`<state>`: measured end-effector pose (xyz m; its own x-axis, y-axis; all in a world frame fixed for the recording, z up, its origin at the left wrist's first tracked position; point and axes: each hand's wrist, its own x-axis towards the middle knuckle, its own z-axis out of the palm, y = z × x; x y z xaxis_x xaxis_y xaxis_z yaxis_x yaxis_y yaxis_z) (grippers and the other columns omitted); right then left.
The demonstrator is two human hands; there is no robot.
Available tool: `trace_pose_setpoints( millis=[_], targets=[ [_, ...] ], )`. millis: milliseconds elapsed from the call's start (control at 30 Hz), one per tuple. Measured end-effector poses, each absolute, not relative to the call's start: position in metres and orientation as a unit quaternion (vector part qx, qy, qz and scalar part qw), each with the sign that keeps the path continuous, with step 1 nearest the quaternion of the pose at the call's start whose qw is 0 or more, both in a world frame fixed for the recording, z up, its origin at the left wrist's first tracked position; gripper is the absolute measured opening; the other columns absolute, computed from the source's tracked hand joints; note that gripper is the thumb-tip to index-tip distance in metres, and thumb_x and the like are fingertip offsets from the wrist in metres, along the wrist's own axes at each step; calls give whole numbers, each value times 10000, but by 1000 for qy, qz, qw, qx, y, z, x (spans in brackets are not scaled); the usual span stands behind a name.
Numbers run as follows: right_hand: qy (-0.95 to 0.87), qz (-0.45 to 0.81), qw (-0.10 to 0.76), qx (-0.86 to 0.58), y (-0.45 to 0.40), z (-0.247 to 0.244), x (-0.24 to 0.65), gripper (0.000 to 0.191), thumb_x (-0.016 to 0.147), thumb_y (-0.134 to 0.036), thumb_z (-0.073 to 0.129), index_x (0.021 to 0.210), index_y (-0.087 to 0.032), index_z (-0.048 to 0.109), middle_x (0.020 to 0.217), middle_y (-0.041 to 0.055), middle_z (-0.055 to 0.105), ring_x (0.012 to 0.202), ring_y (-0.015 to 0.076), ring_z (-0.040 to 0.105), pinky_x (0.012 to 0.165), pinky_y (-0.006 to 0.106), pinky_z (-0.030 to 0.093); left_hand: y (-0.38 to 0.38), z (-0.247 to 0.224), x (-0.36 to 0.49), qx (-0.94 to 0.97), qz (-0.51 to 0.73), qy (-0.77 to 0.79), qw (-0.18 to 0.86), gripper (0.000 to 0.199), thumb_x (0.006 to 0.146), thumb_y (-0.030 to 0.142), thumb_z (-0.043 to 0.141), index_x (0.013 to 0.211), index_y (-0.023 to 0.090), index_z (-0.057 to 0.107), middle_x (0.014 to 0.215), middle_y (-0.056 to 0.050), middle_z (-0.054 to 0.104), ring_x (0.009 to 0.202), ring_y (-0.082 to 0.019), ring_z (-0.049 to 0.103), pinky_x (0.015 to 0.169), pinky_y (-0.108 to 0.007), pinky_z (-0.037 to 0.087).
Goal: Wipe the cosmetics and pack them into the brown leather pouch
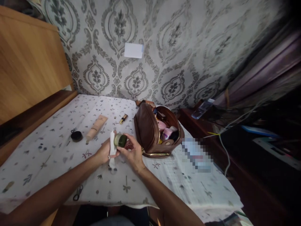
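**Small round olive-green jar (120,140) between 2 hands, just below the middle of the frame**

On my feed the jar is tipped on its side, a little left of centre, its dark end turned to the right. The right hand (134,153) pinches that dark end between thumb and fingers. The left hand (105,153) is curled round a white strip of cloth or tissue (112,149), which I see against the jar's paler end; most of this hand's fingers are hidden from me.

Just right of the hands I have a brown leather-look bag (144,125) with a gold zip, gaping open and packed with small items, among them a white-and-purple container (166,134). Left of centre, a peach-coloured squeeze tube (96,127) lies at a slant near a flat black round case (76,136). Above the hands lies a small dark-and-gold cylinder (123,119). Bag, tube, case and cylinder rest on a white tablecloth with a scattered plant print (58,169).

Toward the lower right, a pixelated patch (197,155) covers something I cannot make out. At the right, beyond the tablecloth, I see a clear bottle (203,108). At the top centre, a white rectangle (133,50) sits on the grey patterned wall (176,37).
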<state>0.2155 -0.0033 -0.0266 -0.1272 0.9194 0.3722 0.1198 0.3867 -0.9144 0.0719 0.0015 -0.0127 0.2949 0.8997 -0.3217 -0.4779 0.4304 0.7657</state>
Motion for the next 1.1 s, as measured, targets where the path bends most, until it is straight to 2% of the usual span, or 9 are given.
trace_pose_setpoints(
  millis=[133, 233, 433, 567, 733, 800, 867, 967, 1100],
  targets=[
    [-654, 363, 530, -399, -4, -27, 216, 522, 728, -314, 829, 1219, -232, 670, 952, 33, 674, 660, 145, 589, 650, 289, 548, -8, -9, 76, 383, 473, 411, 679, 645, 767, 814, 555, 668, 178, 536, 418, 25, 497, 284, -83, 391, 276, -179, 208],
    [-662, 347, 532, -398, -6, -26, 217, 512, 737, -307, 818, 1221, -235, 669, 964, 32, 652, 659, 138, 584, 636, 280, 542, -12, -9, 75, 462, 463, 429, 623, 686, 687, 860, 600, 731, 176, 568, 413, 44, 499, 307, -75, 389, 310, -173, 248],
    [-649, 359, 543, -394, -16, -14, 223, 537, 761, -406, 801, 1243, -220, 654, 989, 38, 629, 699, 134, 590, 603, 252, 528, -12, -10, 71, 511, 425, 412, 623, 653, 627, 807, 703, 785, 189, 564, 369, 57, 497, 281, -89, 382, 310, -177, 233],
    [-623, 357, 567, -404, -30, 6, 242, 530, 759, -441, 803, 1224, -227, 663, 1012, 44, 634, 742, 142, 601, 603, 246, 525, -17, -1, 72, 523, 399, 393, 642, 538, 662, 694, 758, 741, 192, 581, 395, 56, 492, 278, -91, 380, 309, -192, 261],
    [-617, 277, 590, -441, -38, 55, 302, 558, 783, -437, 791, 1281, -250, 623, 1178, 93, 657, 958, 230, 654, 737, 334, 570, -23, 15, 73, 553, 372, 428, 610, 368, 762, 539, 741, 697, 192, 637, 431, 61, 446, 307, -75, 356, 334, -189, 225],
    [-626, 215, 589, -464, -33, 74, 329, 575, 797, -423, 778, 1311, -245, 592, 1201, 100, 666, 977, 232, 658, 742, 338, 569, -22, 18, 73, 559, 363, 445, 598, 350, 766, 526, 735, 691, 195, 648, 464, 50, 468, 333, -80, 361, 342, -197, 235],
    [-644, 149, 560, -499, -26, 88, 353, 534, 801, -407, 770, 1276, -226, 604, 1118, 84, 697, 926, 213, 659, 711, 316, 556, -20, 19, 74, 582, 360, 450, 573, 366, 760, 539, 731, 670, 192, 652, 540, 21, 532, 408, -98, 420, 386, -202, 302],
    [-690, 85, 468, -545, -15, 99, 373, 452, 795, -354, 759, 1204, -200, 644, 1050, 70, 719, 830, 184, 649, 663, 288, 522, -17, 21, 76, 626, 349, 452, 531, 399, 760, 561, 716, 639, 187, 655, 644, -15, 597, 552, -135, 500, 506, -207, 395],
    [-735, 41, 324, -594, -7, 106, 378, 380, 775, -286, 760, 1140, -204, 692, 1001, 49, 725, 747, 156, 625, 664, 277, 475, -14, 18, 76, 624, 332, 454, 543, 399, 762, 575, 702, 655, 193, 662, 636, -18, 591, 572, -157, 501, 514, -219, 390]
  ],
)
